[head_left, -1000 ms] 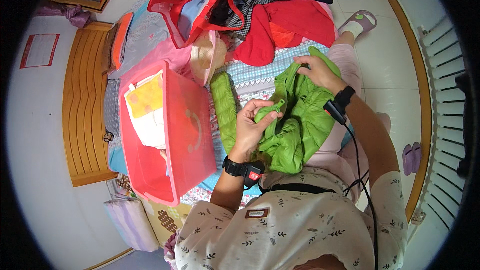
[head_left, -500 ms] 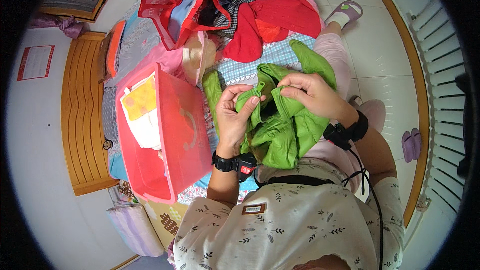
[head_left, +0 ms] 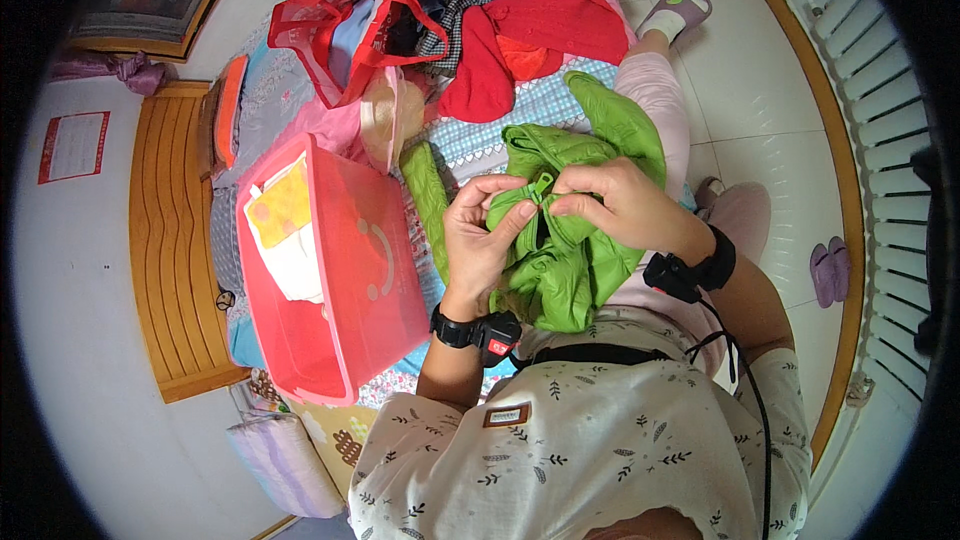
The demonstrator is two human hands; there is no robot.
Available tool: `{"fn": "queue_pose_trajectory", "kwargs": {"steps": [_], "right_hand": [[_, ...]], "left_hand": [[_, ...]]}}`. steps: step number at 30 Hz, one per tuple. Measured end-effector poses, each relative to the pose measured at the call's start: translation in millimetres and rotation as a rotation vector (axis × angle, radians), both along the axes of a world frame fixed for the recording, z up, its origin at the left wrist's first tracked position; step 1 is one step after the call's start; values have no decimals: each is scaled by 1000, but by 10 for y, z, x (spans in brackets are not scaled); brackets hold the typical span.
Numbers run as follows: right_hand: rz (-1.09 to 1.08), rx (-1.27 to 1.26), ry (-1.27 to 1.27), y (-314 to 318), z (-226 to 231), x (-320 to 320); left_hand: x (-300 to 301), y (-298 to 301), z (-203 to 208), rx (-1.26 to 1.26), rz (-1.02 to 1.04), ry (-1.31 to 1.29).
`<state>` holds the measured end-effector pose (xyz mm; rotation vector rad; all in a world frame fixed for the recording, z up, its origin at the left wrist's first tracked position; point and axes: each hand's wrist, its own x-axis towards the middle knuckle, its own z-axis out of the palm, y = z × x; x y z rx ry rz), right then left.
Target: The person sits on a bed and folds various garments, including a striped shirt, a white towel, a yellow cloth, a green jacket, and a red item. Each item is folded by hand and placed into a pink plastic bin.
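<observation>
White leaf-printed shirt (head_left: pixel 600 430): seen nearest, along the lower edge; just beyond it, the pink trousers are partly covered by bunched green cloth.
Green jacket (head_left: pixel 605 270): gathered in front of the shirt, under and between both hands; what looks like a sleeve is laid out on the left, beside the pink tub; another padded part is stretched away beyond the right hand.
Left hand (head_left: pixel 480 240): its grip is narrow, pinched on the jacket's edge just left of the zip pull; it is brought in from the left.
Right hand (head_left: pixel 630 205): its grip is also narrow, pinched on the facing edge from the right; the two grips are held close together, and whether they touch cannot be told.
Zip pull (head_left: pixel 543 183): set between the two grips, about equally near to each; its long axis is pointed away from the shirt, tilted slightly right; below it, the front edges are parted by a dark gap.
Pink tub (head_left: pixel 395 290): stood on the bed, left of the left hand and apart from it; white-and-yellow cloth (head_left: pixel 285 230) is held inside.
Beyond: a straw hat (head_left: pixel 380 118) is set behind the tub; a red bag (head_left: pixel 310 40) and red clothing (head_left: pixel 560 25) are heaped farther off.
</observation>
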<state>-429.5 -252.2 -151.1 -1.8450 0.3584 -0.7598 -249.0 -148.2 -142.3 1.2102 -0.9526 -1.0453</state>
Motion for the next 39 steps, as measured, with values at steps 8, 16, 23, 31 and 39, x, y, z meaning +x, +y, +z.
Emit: {"fn": "queue_pose_trajectory", "kwargs": {"steps": [8, 16, 23, 31, 39], "right_hand": [[11, 28, 43, 4, 49, -19], [-70, 73, -22, 61, 81, 9], [-140, 129, -33, 123, 60, 39], [-84, 185, -63, 67, 17, 56], [-86, 320, -73, -152, 75, 185]], "left_hand": [[-7, 15, 32, 16, -14, -78], [22, 37, 85, -39, -66, -337], [14, 65, 39, -13, -47, -269], [46, -177, 150, -266, -69, -611], [196, -422, 319, -534, -72, -942]]}}
